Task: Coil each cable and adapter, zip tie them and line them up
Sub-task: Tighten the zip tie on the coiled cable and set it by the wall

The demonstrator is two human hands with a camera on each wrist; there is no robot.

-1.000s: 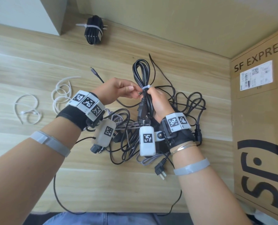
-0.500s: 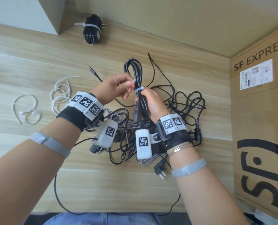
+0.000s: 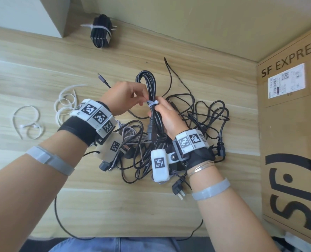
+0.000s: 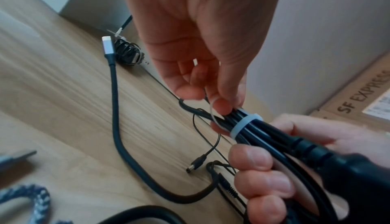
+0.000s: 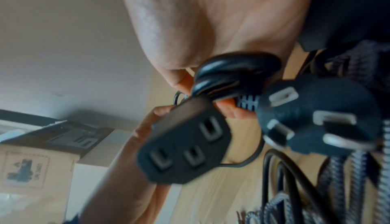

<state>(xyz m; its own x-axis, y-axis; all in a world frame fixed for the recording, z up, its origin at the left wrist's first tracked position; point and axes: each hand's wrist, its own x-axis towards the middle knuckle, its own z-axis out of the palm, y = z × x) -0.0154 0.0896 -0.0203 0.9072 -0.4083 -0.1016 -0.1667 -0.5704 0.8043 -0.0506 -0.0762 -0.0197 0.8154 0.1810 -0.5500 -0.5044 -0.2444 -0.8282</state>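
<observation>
A black power cable (image 3: 146, 80) is folded into a long coil and held upright above the cable pile. My right hand (image 3: 159, 113) grips the coil below its middle, with its fingers (image 4: 259, 174) curled round the strands. A pale zip tie (image 3: 152, 103) is looped round the coil (image 4: 272, 134) just above that grip. My left hand (image 3: 142, 100) pinches the zip tie's thin tail (image 4: 212, 115) right beside the band (image 4: 245, 124). In the right wrist view the cable's socket end (image 5: 185, 144) and three-pin plug (image 5: 320, 119) hang below my palm.
A tangle of loose black and braided cables (image 3: 209, 115) lies under my hands. One tied black bundle (image 3: 101, 33) sits by the back wall. Spare white zip ties (image 3: 65, 100) lie at the left. A large cardboard box (image 3: 289, 142) stands along the right edge.
The coil has shifted a little to the left in my right hand. My left hand drew the tie's tail out to the left and now pinches it close to the band again.
</observation>
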